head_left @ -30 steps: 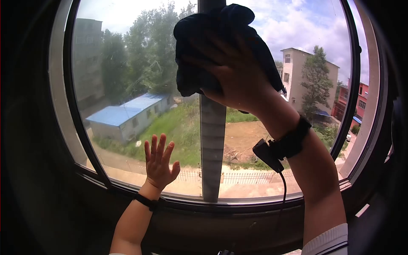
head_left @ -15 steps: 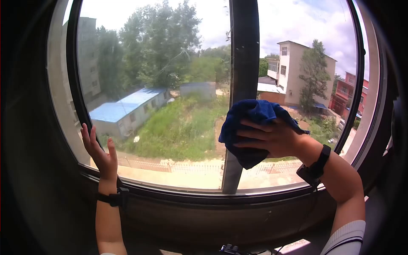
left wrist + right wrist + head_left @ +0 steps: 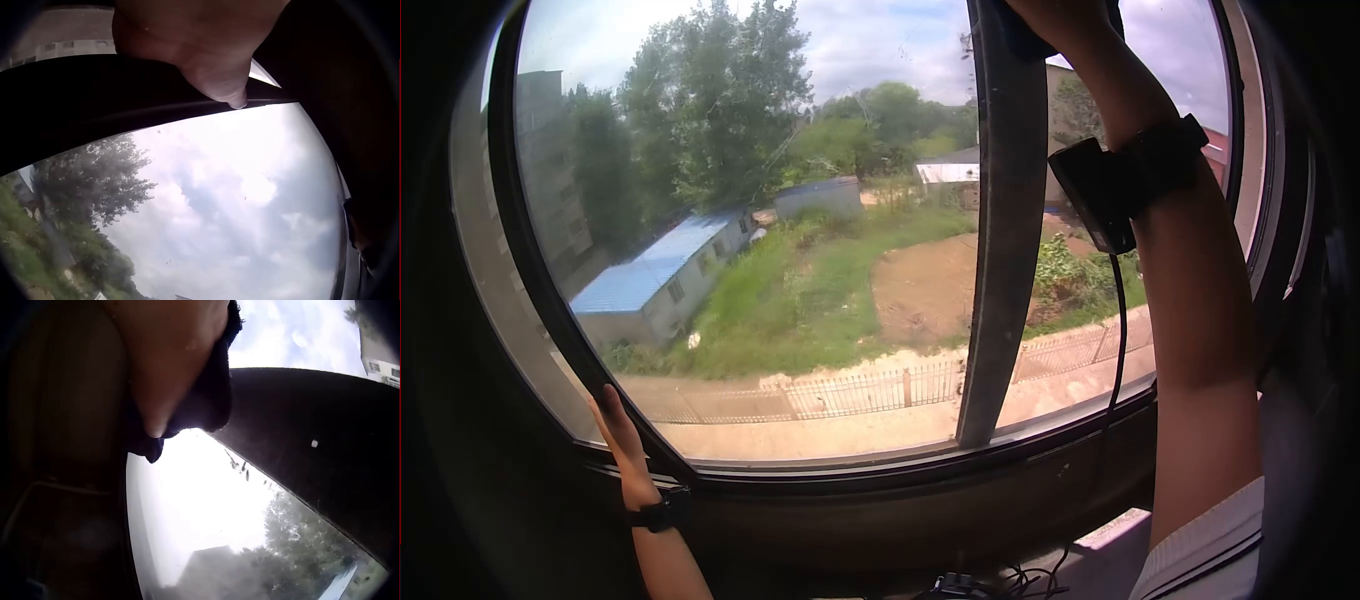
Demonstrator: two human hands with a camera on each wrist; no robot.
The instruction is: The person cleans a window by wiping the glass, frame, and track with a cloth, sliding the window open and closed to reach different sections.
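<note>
The right hand [image 3: 174, 356] had the cloth [image 3: 209, 394] up against the post [image 3: 1012, 220], its fingers hidden, so I couldn't tell its grip. The left hand [image 3: 622, 440], outstretched, touched the frame [image 3: 527, 250]. Haze and specks marked the pane [image 3: 800, 290]; work seemed unfinished.

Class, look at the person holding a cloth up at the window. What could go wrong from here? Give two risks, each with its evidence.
The cable could snag as the arm moves, since it dangles from the black wrist device. The cloth might slip, as the right hand holds it high by the central bar.
</note>
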